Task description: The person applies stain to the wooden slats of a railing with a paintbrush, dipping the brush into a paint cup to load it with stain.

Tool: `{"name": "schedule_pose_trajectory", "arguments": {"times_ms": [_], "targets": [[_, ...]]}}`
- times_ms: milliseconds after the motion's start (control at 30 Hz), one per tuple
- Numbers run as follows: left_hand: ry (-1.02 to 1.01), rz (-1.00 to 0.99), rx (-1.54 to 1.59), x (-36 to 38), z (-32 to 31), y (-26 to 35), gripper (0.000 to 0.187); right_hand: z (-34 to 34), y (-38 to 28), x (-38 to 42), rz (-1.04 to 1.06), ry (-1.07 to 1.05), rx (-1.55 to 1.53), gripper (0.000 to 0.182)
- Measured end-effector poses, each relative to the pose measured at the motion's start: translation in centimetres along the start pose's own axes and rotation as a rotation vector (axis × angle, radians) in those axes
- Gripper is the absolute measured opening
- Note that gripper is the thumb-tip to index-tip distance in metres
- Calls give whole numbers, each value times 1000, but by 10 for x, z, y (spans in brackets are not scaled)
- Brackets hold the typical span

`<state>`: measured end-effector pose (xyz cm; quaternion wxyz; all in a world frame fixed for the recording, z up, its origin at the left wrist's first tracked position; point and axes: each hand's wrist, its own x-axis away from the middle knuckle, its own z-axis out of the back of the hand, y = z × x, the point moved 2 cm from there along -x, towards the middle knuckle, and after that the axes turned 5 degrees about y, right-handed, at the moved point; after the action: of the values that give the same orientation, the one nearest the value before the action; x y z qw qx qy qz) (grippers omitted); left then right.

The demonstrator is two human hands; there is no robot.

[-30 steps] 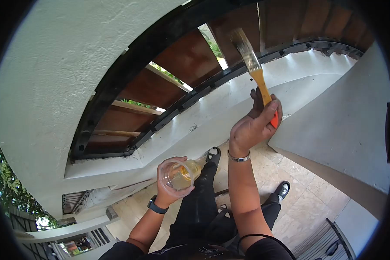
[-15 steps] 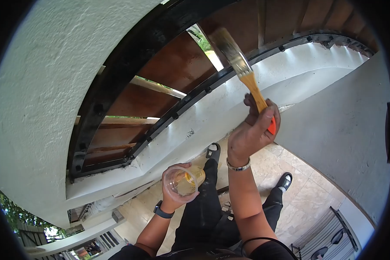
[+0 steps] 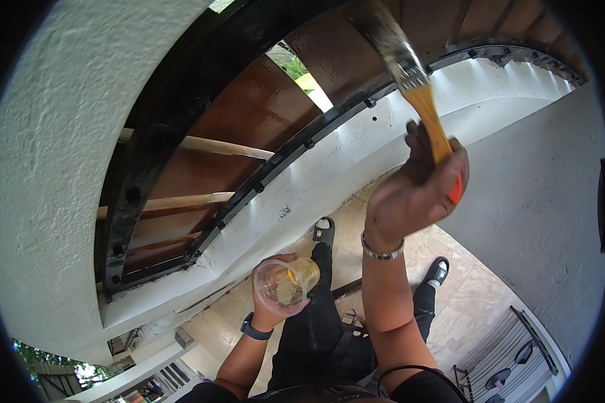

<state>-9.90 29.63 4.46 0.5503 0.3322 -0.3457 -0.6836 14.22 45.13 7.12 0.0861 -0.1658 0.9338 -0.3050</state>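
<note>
Raised in front of me, my right hand (image 3: 420, 191) grips a paintbrush (image 3: 429, 111) by its wooden handle, which has an orange end. The brush points up, and its bristles overlap the brown wooden slats (image 3: 245, 107) set in a black metal frame (image 3: 161, 127). Lower down, my left hand (image 3: 265, 305) is wrapped round a clear plastic cup (image 3: 282, 287), tilted so that its mouth faces me. A yellowish liquid shows in the bottom of the cup.
White walls (image 3: 54, 168) curve around the slatted frame on the left and below it. A grey-white wall (image 3: 531, 168) stands at the right. Tiled floor (image 3: 356, 275) lies under my sandalled feet, and a striped metal gate or rack (image 3: 491, 356) is at the lower right.
My right hand and the paintbrush have moved right and come closer to the camera. The view has shifted slightly. My left hand keeps the cup in much the same place.
</note>
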Motion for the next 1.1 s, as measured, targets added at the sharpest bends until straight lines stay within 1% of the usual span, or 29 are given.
{"name": "schedule_pose_trajectory", "arguments": {"times_ms": [33,100,133,167,233,267,300,367,400,433,500,533,567,633,700,767,800,833,900,933,967,1033,1067,1100], "targets": [[9,5,21,2,0,-4,81,1,9,-2,2,2,4,32],[35,31,87,6,-2,-7,81,16,32,1,7,25,342,31],[70,52,150,6,-1,-8,80,28,37,2,51,88,409,27],[68,48,151,6,1,-10,80,41,39,1,55,90,407,27],[69,65,132,9,4,-13,79,60,31,2,11,112,576,25],[67,64,134,10,3,-15,79,62,24,3,26,129,573,26],[89,87,185,11,2,-17,79,49,18,0,27,130,573,26],[107,118,228,15,5,-21,79,16,3,0,9,111,210,27],[76,97,201,16,6,-23,84,4,3,-2,-16,68,108,27],[45,75,176,16,6,-24,90,2,8,-1,-15,69,108,27],[36,70,158,17,6,-22,89,4,19,2,36,19,137,26],[30,62,139,15,5,-20,89,12,25,5,-8,58,228,24],[28,60,142,13,5,-19,89,24,29,9,-4,58,229,24],[56,50,114,10,6,-18,72,53,33,16,17,66,540,22],[86,55,157,12,3,-18,72,64,26,17,-8,80,536,22],[117,63,197,13,2,-18,71,59,10,14,50,34,471,24],[107,70,189,13,2,-18,72,43,5,11,50,84,291,27],[98,74,181,13,3,-18,72,27,2,6,51,87,291,27],[102,90,194,12,1,-15,73,1,2,-3,72,2,119,29],[106,107,210,12,1,-14,74,6,14,-8,94,-3,75,29],[105,101,209,13,2,-15,74,6,16,-17,98,0,71,29],[86,84,190,13,5,-19,75,1,14,-36,208,27,111,30],[87,80,189,13,5,-19,75,-3,15,-49,219,99,60,32],[72,68,151,13,6,-20,75,1,14,-61,255,82,98,34]]}}
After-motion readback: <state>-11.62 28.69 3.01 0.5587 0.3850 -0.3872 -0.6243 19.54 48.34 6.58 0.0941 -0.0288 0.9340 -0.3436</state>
